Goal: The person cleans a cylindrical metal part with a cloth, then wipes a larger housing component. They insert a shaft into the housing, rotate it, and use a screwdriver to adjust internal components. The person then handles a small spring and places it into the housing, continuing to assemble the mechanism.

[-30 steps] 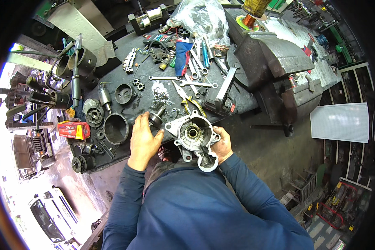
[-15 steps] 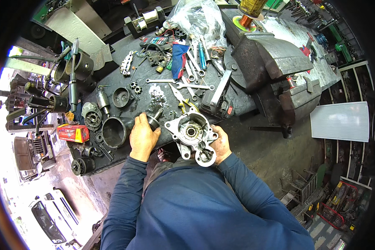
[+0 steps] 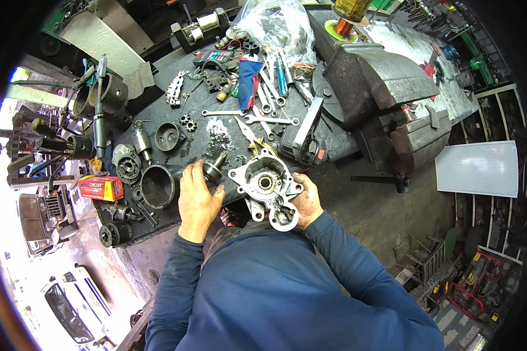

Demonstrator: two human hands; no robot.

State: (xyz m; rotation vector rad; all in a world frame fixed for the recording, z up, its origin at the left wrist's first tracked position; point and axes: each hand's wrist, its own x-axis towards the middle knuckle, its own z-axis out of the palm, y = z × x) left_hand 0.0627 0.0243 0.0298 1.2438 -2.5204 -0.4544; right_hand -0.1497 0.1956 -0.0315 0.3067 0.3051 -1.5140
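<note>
In my right hand [image 3: 307,202] is a cast metal housing [image 3: 257,186], my fingers gripping its right side. Its open round cavity faces up and shows a bearing ring inside, with a smaller round boss at the lower end. My left hand [image 3: 198,205] rests at the bench's near edge, fingers stretched out and thumb apart. Just beside its fingertips lies a round metal part with a shaft [image 3: 214,169]; whether they touch it I cannot tell. Left of that hand lies a dark cylindrical casing [image 3: 160,186]. Pliers with yellow handles [image 3: 249,133] lie just beyond the housing.
Wrenches [image 3: 222,113] and other tools crowd the dark workbench [image 3: 158,108]. A large bench vise [image 3: 380,82] stands at the right. A red and yellow box [image 3: 101,188] and several metal parts sit at the left. Behind lies a clear plastic bag [image 3: 275,26].
The housing has shifted slightly left in my right hand. My left hand has drawn slightly back toward me beside the shafted part, its fingers straighter.
</note>
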